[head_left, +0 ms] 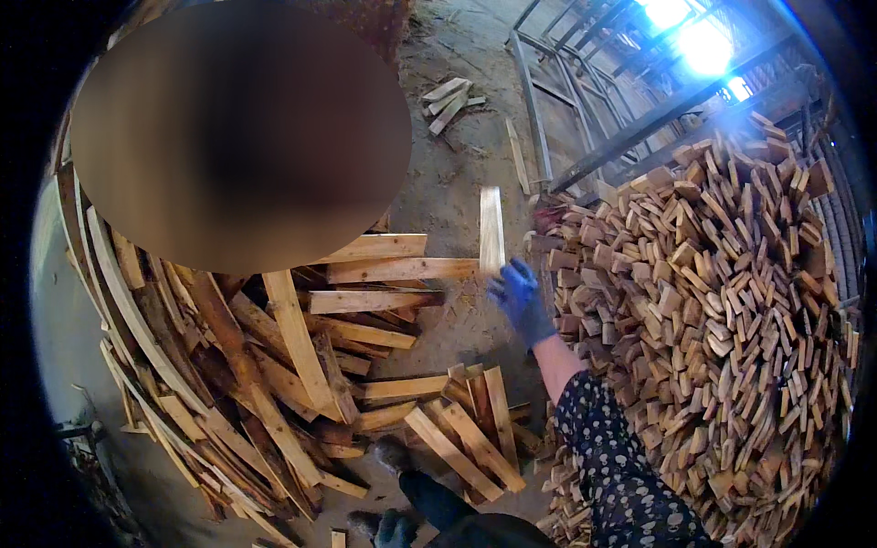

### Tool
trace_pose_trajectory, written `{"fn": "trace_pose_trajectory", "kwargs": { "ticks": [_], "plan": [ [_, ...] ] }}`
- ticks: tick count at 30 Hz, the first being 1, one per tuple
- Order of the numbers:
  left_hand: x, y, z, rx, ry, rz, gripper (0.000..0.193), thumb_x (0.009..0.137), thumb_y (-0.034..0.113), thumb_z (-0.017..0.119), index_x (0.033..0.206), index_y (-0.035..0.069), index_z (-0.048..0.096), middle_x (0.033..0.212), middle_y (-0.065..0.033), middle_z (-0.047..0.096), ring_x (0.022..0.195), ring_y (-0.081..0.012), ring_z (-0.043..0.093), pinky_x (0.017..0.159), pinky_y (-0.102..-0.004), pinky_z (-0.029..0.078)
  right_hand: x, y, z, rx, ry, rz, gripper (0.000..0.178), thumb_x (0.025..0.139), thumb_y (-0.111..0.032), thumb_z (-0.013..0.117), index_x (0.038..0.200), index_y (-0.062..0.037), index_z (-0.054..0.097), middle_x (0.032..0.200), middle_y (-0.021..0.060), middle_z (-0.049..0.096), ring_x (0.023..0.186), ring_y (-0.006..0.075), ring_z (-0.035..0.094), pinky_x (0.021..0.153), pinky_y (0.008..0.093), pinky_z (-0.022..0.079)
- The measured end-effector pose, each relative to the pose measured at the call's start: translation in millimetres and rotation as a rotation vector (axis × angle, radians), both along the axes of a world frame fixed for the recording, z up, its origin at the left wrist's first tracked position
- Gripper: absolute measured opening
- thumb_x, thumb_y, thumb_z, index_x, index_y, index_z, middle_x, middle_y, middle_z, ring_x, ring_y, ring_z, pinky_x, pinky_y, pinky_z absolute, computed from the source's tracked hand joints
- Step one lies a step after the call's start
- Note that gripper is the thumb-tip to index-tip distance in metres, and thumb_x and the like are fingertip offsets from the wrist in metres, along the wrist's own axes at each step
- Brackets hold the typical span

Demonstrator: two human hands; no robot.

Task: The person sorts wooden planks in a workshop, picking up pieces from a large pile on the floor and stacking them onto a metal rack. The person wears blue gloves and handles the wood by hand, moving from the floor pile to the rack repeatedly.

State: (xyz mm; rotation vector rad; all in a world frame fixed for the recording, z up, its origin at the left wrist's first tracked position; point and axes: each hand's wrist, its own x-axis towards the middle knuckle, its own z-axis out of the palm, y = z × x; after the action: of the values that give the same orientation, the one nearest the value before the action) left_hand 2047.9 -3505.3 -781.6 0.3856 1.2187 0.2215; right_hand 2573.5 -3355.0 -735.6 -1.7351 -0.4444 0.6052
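Note:
My right hand [523,303], in a blue glove, reaches forward between the two wood piles. Its fingers are at the near end of a short pale wooden board [491,228], which points away from me and seems gripped there. At the lower edge my left hand [395,530], in a grey-blue glove, hangs beside my dark trouser leg; its fingers are too dim to read. Ahead and to the left lies a loose heap of long wooden boards [301,342]. Several shorter boards [466,438] lie in front of my feet.
A high pile of short cut wood pieces [694,301] fills the right side. Behind it stands a metal frame [548,110] under bright light. A few offcuts [448,102] lie on the dusty floor [457,173] farther ahead. A large blurred patch hides the upper left.

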Motion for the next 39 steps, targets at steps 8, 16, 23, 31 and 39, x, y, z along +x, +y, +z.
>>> {"fn": "trace_pose_trajectory", "kwargs": {
  "ticks": [8,16,23,31,39],
  "plan": [
    [-14,-11,-20,0.252,0.116,-0.149,0.042,0.092,0.022,0.055,0.129,0.004,0.047,0.113,-0.0142,0.056,0.093,-0.0235,0.058,0.074,-0.0387,0.050,-86,-30,-103,-0.242,0.730,0.212,0.022,0.089,-0.016,0.061,0.109,-0.0077,0.059,0.099,0.0073,0.063,0.088,0.0171,0.061,0.076,0.0304,0.051],
    [-10,13,18,0.060,0.114,0.138,0.045,0.070,0.007,0.065,0.114,0.003,0.055,0.106,-0.0129,0.060,0.095,-0.0259,0.060,0.079,-0.0359,0.051,-225,-115,-174,-0.428,0.128,1.097,0.030,0.088,-0.020,0.061,0.114,-0.0066,0.059,0.106,0.0103,0.065,0.097,0.0250,0.062,0.086,0.0343,0.048],
    [-62,-35,-17,-0.129,0.113,0.419,0.050,0.063,0.009,0.070,0.111,0.003,0.057,0.104,-0.0116,0.060,0.094,-0.0261,0.061,0.079,-0.0359,0.052,-238,34,-213,-0.138,0.953,0.451,0.037,0.090,-0.011,0.055,0.125,-0.0011,0.046,0.108,0.0107,0.059,0.097,0.0219,0.057,0.087,0.0364,0.050],
    [-55,-4,-8,-0.004,0.178,0.199,0.040,0.088,0.011,0.061,0.125,0.003,0.047,0.104,-0.0102,0.061,0.084,-0.0197,0.062,0.073,-0.0293,0.050,-229,211,-202,-0.223,-0.056,0.314,0.053,0.079,-0.023,0.073,0.120,0.0003,0.050,0.106,0.0098,0.061,0.090,0.0193,0.060,0.079,0.0330,0.049],
    [-53,27,-14,0.126,0.245,0.421,0.058,0.081,0.015,0.071,0.129,-0.003,0.044,0.116,-0.0133,0.058,0.103,-0.0222,0.058,0.087,-0.0310,0.047,-316,155,-106,-0.389,0.304,0.703,0.037,0.079,-0.021,0.074,0.107,-0.0004,0.060,0.094,0.0050,0.064,0.080,0.0145,0.060,0.072,0.0288,0.049]
  ]
}}
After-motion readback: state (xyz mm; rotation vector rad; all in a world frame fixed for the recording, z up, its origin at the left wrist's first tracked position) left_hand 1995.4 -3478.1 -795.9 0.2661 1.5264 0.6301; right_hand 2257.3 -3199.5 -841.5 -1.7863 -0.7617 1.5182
